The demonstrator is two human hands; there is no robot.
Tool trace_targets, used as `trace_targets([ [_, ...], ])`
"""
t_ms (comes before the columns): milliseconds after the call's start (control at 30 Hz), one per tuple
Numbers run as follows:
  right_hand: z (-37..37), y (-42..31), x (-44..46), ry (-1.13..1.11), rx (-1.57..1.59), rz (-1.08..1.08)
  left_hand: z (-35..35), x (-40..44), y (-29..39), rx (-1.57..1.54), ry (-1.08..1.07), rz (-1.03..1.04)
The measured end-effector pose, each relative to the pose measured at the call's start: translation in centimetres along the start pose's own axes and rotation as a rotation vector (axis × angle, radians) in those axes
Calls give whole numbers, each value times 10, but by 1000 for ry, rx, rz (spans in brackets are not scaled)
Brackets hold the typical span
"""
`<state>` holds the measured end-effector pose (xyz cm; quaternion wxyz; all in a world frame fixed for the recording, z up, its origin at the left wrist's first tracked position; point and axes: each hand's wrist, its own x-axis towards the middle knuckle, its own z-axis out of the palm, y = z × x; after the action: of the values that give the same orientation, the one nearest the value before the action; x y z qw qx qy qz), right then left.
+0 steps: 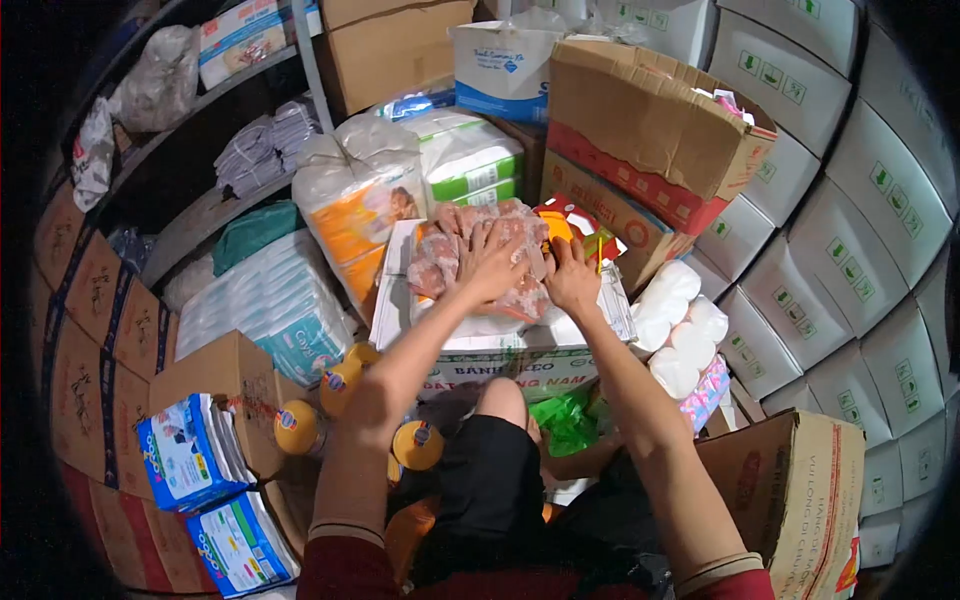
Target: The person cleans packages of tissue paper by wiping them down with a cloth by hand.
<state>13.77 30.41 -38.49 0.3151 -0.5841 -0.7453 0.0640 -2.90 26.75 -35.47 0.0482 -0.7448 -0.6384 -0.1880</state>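
A clear plastic bag of pinkish-brown lumps (437,250) lies on top of a white carton (470,368) with green and dark print. My left hand (490,262) rests flat on the middle of the bag, fingers spread. At the bag's right edge is my right hand (572,277), its fingers apart and touching the bag's side. Just beyond the right fingers is a red and yellow packet (583,222). A thin yellow stick-like item (600,252) stands beside that hand. What lies under the bag is hidden.
White boxes with green arrows (880,190) are stacked along the right. An opened brown carton (640,115) stands behind. Left are tissue packs (265,310), blue diaper packs (190,455) and yellow-lidded jars (418,445). White rolls (680,320) sit right of the carton.
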Motion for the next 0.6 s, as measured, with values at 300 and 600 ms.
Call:
trace_targets([
  [300,2,1,1,32,-13,-37,12,21,-23,-49,191,-118],
  [600,1,0,-1,78,5,-48,16,40,-91,39,172,-345],
])
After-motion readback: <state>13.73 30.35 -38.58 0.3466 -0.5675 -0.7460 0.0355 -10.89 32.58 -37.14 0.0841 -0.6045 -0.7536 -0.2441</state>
